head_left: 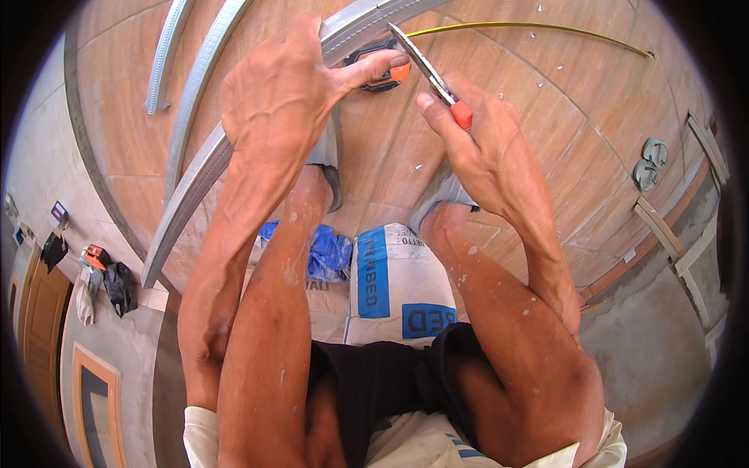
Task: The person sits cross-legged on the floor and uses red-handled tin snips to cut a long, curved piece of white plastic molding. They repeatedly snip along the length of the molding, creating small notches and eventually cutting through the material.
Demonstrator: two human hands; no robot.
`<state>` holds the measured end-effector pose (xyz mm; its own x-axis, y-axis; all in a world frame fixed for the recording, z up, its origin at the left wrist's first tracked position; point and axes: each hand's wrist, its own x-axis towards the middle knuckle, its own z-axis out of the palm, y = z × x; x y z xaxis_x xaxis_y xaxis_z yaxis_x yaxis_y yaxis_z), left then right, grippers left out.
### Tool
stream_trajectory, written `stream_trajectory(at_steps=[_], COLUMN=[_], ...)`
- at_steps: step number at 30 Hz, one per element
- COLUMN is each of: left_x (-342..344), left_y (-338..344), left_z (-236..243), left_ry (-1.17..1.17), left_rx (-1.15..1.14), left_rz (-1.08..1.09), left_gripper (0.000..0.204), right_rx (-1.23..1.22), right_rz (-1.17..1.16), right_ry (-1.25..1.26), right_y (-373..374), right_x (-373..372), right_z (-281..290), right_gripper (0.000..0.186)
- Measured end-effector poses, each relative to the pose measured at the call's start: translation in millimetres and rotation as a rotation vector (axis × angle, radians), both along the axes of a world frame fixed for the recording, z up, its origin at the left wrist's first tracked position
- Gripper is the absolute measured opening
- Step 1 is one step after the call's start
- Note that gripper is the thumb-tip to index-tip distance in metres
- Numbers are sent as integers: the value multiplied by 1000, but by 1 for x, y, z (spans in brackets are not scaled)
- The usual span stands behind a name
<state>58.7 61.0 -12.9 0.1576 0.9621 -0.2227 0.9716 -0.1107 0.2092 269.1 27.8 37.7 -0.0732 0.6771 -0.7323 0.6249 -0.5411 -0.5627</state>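
Observation:
My left hand (273, 90) is closed around a long galvanized metal channel (187, 183), which runs from the lower left up past the top middle. Its thumb stretches rightward below the channel. My right hand (491, 136) grips a pair of tin snips (429, 72) with red handles. The tip of the snips is at the channel's near edge; whether the jaws are around the metal I cannot tell. Beneath my left thumb, an orange and black tape measure (401, 74) lies on the floor, partly hidden, with its yellow blade (530, 25) drawn out to the right.
Two more metal channels (204, 82) lie at the upper left on the tiled floor (538, 171). Small metal offcuts are scattered about. Between my legs are a printed sack (413, 269) and blue plastic (328, 253). Slippers (650, 164) and wooden frame pieces (662, 228) are at right.

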Motion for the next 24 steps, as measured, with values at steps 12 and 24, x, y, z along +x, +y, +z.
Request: stream_trajectory(at_steps=[12, 24], left_x=[-13, -13], left_y=[-9, 6], left_z=[-20, 1], left_ry=[-62, -617], left_rx=[168, -479], left_rz=[-100, 212], left_gripper=[55, 64], right_rx=[159, 467], right_rz=[26, 44], right_ry=[-30, 53], right_y=[-11, -27], right_x=[-4, 4], right_z=[-9, -43], right_gripper=[25, 26])
